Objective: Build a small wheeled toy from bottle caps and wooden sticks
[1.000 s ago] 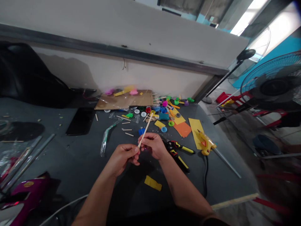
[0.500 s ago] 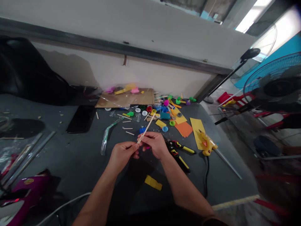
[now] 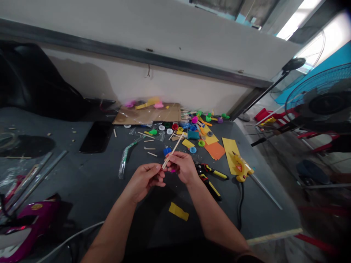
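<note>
Thin wooden sticks (image 3: pixel 175 146), at least two held side by side, slant up and away above the grey table (image 3: pixel 95 190). My right hand (image 3: pixel 181 164) pinches them between thumb and fingers near their lower part. Close to their lower end is my left hand (image 3: pixel 148 177), thumb and fingertips pressed together; whether it still grips a stick is too small to tell. Beyond the hands lies a blue cap (image 3: pixel 167 150). A yellow paper piece (image 3: pixel 178 211) rests nearer, between the forearms.
Pliers (image 3: pixel 212 175) and a yellow glue gun (image 3: pixel 241 167) lie at the right. Behind are cardboard (image 3: pixel 146 115), coloured caps and short sticks. A phone (image 3: pixel 95 137) and a purple tool (image 3: pixel 35 226) sit at the left; a fan (image 3: pixel 326 100) stands at the far right.
My left thumb has drawn back slightly from the sticks, showing more of their lower end. My right hand still holds them. The view has shifted a little.
</note>
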Demonstrator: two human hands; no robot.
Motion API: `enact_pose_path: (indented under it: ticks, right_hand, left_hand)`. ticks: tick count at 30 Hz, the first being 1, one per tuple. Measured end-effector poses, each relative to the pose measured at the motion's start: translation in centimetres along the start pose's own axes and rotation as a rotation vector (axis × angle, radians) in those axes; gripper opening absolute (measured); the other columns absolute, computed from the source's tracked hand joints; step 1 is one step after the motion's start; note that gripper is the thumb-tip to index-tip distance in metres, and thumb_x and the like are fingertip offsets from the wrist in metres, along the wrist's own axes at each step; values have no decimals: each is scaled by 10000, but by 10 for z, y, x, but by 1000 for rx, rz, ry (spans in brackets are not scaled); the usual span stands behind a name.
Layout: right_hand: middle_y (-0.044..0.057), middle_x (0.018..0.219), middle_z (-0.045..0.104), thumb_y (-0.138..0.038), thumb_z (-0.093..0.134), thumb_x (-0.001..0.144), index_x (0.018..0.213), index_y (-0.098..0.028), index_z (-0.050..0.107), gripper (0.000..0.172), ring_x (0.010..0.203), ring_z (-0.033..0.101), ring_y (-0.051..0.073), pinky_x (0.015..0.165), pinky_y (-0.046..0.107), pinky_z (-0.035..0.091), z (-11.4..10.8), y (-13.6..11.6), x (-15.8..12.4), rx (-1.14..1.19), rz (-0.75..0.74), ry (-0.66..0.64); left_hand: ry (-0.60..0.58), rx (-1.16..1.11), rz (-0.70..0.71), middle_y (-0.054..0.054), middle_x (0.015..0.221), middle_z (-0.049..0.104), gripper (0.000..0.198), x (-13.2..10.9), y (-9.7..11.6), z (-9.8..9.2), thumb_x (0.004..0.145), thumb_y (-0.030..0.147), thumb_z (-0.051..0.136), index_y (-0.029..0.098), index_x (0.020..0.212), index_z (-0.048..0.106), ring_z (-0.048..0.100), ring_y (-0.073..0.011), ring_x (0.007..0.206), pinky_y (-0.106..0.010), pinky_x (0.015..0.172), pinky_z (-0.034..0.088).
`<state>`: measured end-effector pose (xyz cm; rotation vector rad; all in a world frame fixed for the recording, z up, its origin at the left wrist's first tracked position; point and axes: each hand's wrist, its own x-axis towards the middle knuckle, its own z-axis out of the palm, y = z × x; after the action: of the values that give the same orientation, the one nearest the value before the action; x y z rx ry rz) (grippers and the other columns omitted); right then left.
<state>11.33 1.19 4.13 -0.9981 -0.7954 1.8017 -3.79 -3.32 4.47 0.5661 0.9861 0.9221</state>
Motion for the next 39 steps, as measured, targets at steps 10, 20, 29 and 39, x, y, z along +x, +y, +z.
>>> enact_pose_path:
  ticks: [10, 20, 29, 39]
  right_hand:
    - [0, 548, 648, -300, 755, 606, 734, -143, 721, 205, 444, 562, 90, 420, 186, 470, 2, 2, 0, -69, -5, -7]
    - [-1, 656, 672, -283, 706, 671, 746, -189, 748, 127, 497, 511, 85, 442, 201, 377, 3, 6, -1, -440, -220, 27]
    - [38, 848, 710, -367, 601, 779, 889, -187, 700, 233, 785, 639, 176, 739, 299, 487, 1, -17, 5, -741, -365, 67]
    - [187, 1124, 607, -351, 638, 736, 1261, -96, 419, 623, 1009, 604, 295, 840, 379, 444, -17, 7, -10, -1585, -157, 173]
  left_hand:
    - [14, 208, 135, -12, 634, 627, 293, 2, -3, 1, 665, 401, 745, 128, 752, 684, 582, -103, 543, -238, 565, 529]
    - [128, 473, 353, -45, 712, 665, 375, 8, -15, 3, 802, 500, 548, 141, 801, 655, 629, -175, 639, -300, 639, 520]
    - [329, 716, 528, 13, 577, 586, 258, 9, -4, -12, 831, 364, 501, 168, 737, 640, 575, -133, 540, -232, 550, 437]
    - [413, 246, 401, 24, 578, 563, 315, 31, -9, -25, 706, 447, 652, 138, 767, 652, 563, -112, 491, -259, 557, 526]
